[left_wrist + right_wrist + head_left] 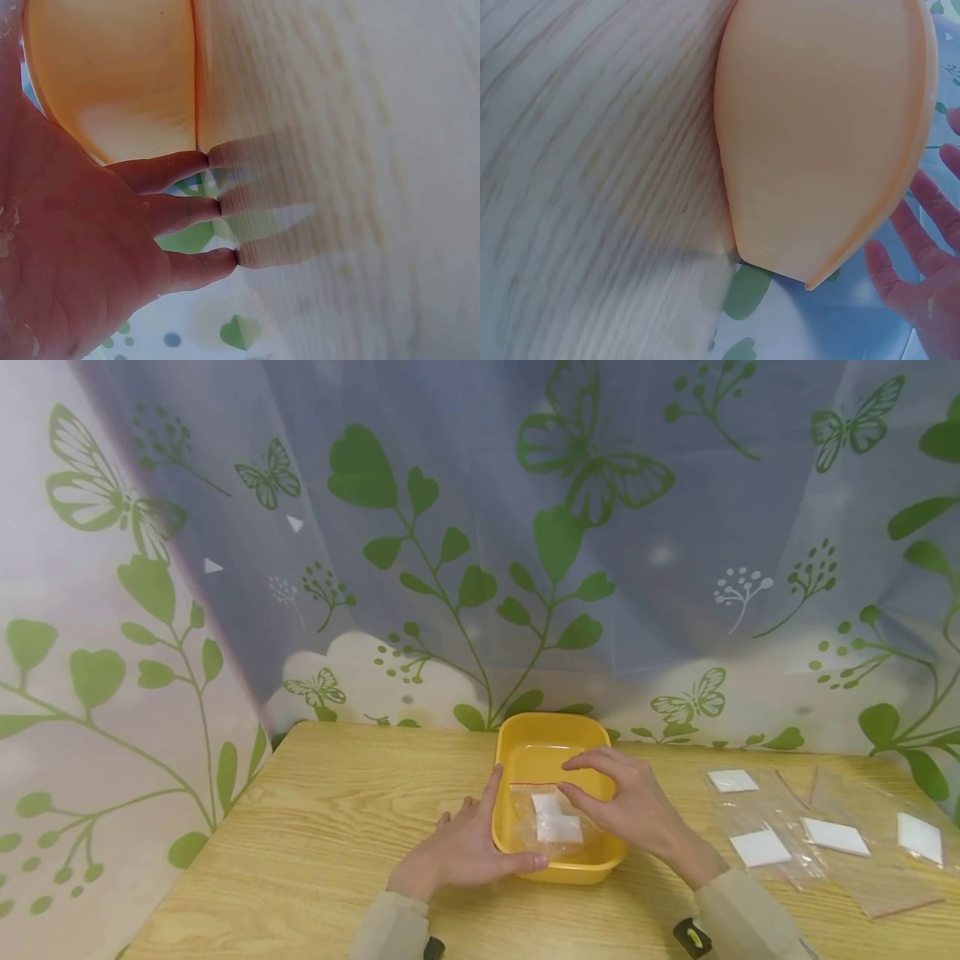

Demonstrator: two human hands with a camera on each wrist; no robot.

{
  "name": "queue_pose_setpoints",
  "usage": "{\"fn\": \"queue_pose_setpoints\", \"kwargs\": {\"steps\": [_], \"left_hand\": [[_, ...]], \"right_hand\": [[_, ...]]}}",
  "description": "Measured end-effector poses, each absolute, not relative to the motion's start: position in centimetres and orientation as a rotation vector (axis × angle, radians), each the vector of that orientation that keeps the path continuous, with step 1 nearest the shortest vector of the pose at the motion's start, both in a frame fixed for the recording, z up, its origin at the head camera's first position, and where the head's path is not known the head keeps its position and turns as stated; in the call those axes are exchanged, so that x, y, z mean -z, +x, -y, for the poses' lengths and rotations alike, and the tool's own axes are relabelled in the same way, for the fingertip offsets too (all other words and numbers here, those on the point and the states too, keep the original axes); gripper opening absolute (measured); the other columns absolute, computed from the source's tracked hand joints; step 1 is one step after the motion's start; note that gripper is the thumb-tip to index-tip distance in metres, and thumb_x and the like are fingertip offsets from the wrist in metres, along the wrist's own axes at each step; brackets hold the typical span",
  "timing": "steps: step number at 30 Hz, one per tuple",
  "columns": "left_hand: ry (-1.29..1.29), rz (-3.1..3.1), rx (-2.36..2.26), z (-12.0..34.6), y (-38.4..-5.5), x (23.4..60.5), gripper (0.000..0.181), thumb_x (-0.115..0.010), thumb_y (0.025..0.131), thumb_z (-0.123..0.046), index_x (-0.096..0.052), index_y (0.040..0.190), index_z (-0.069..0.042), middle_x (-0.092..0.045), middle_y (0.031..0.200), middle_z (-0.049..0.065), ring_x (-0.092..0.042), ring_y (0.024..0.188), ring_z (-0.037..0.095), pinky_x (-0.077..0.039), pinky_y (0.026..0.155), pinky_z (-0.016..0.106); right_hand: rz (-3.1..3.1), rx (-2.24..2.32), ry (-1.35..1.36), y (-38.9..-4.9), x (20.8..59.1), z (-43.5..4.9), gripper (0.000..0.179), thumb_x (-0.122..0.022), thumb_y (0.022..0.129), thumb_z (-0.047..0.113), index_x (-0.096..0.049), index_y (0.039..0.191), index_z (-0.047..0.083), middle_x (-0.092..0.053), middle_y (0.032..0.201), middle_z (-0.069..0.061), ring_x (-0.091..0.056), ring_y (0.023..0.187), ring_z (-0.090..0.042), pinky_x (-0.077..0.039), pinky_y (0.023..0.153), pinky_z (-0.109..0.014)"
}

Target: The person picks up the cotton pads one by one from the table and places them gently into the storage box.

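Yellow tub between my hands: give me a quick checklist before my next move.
1. Tub flat on the table: ok.
2. Left hand at the tub: ok, forefinger at the left rim, thumb at the near rim.
3. Clear bag inside the tub: ok, toward the near end.
4. Right hand gripping the bag: not ok, thumb and forefinger apart.
5. Red seal line fully closed: cannot tell, too small.
6. Other bags clear of the tub: ok, on the table to the right.

A yellow plastic tub (536,764) with rounded corners stands upright on the wood-grain table (322,810). Inside, toward its near end, lies at least one clear bag (525,817) with a red seal line, white pieces (558,828) showing through
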State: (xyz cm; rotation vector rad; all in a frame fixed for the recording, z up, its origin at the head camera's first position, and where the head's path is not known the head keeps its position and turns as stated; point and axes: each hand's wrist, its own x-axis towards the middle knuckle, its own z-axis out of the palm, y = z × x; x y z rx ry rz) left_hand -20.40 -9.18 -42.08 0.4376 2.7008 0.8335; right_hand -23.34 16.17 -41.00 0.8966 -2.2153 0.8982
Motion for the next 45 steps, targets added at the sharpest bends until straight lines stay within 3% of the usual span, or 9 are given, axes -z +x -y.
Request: {"fn": "queue_pose_setpoints", "kwargs": {"steps": [6, 11, 17, 22, 38, 45], "left_hand": [[0.437, -2.702, -0.834, 9.2, -20.4, 42.1, 0.127, -0.063, 0.079, -0.083, 0.013, 0.165, -0.029, -0.036, 0.164, 0.020, -0.028, 0.154, 0.045, -0.017, 0.122, 0.073], [0.427, -2.706, -0.850, 9.1, -20.3, 42.1, 0.127, -0.065, 0.078, -0.082, 0.012, 0.165, -0.030, -0.036, 0.164, 0.022, -0.027, 0.154, 0.046, -0.016, 0.123, 0.071], [0.431, -2.713, -0.859, 9.2, -20.4, 42.2, 0.127, -0.065, 0.078, -0.081, 0.011, 0.165, -0.029, -0.037, 0.163, 0.022, -0.028, 0.154, 0.046, -0.016, 0.123, 0.071], [0.435, -2.711, -0.872, 9.2, -20.4, 42.2, 0.128, -0.066, 0.078, -0.080, 0.011, 0.165, -0.029, -0.037, 0.164, 0.021, -0.028, 0.154, 0.046, -0.016, 0.124, 0.070], [0.440, -2.717, -0.873, 9.2, -20.5, 42.3, 0.128, -0.066, 0.077, -0.081, 0.011, 0.165, -0.029, -0.036, 0.163, 0.023, -0.028, 0.153, 0.048, -0.016, 0.124, 0.070], [0.436, -2.712, -0.873, 9.2, -20.4, 42.3, 0.128, -0.066, 0.077, -0.081, 0.012, 0.165, -0.029, -0.036, 0.164, 0.020, -0.026, 0.154, 0.048, -0.015, 0.124, 0.070]], "right_hand": [[2.243, -0.887, 0.873, -23.1, 41.0, -16.5, 0.027, -0.086, 0.079, 0.011, -0.076, 0.104, 0.016, -0.077, 0.101, 0.001, -0.073, 0.094, -0.020, -0.060, 0.085, -0.039], [2.236, -0.873, 0.846, -22.7, 41.2, -17.6, 0.033, -0.087, 0.076, 0.008, -0.076, 0.105, 0.017, -0.075, 0.110, 0.002, -0.071, 0.102, -0.021, -0.057, 0.094, -0.027], [2.207, -0.863, 0.843, -22.4, 41.1, -19.0, 0.036, -0.087, 0.072, 0.005, -0.076, 0.104, 0.017, -0.074, 0.115, -0.004, -0.070, 0.106, -0.028, -0.040, 0.105, -0.007], [2.200, -0.858, 0.844, -22.0, 40.9, -20.1, 0.037, -0.087, 0.071, 0.003, -0.076, 0.104, 0.017, -0.073, 0.118, -0.004, -0.069, 0.108, -0.030, -0.035, 0.107, -0.003], [2.259, -0.802, 0.722, -20.5, 41.2, -23.0, 0.040, -0.090, 0.070, 0.006, -0.076, 0.106, 0.017, -0.072, 0.117, -0.001, -0.065, 0.109, -0.017, -0.031, 0.106, 0.000], [2.284, -0.820, 0.668, -19.9, 41.4, -24.0, 0.044, -0.090, 0.071, 0.008, -0.076, 0.109, 0.023, -0.071, 0.118, 0.001, -0.062, 0.112, -0.005, -0.031, 0.104, 0.000]]}}
